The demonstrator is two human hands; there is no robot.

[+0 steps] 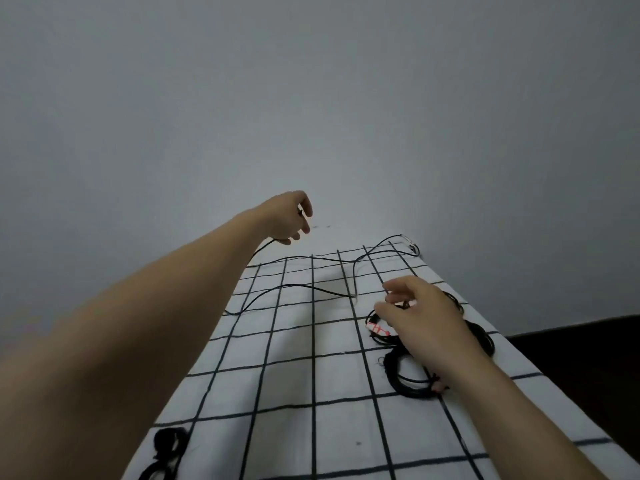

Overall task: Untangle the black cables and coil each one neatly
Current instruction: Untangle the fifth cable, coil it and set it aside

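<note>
A thin black cable [260, 248] is being pinched by the raised left hand [289, 218] above the far left corner of the white grid-checked cloth [294, 393], and is trailing in loose curves across the cloth's far end. At the cloth's right edge, glossy looped cables [410, 384] are being reached over by the right hand [420, 315], fingers curled. Whether anything is being gripped cannot be told.

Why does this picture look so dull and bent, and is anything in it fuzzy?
Head view: dim, flat light, no glare, only a faint shadow in a fold of the checked cloth; the wide lens splays its grid lines; the left hand and right hand look slightly soft; the thin black cable reads clearly.
</note>
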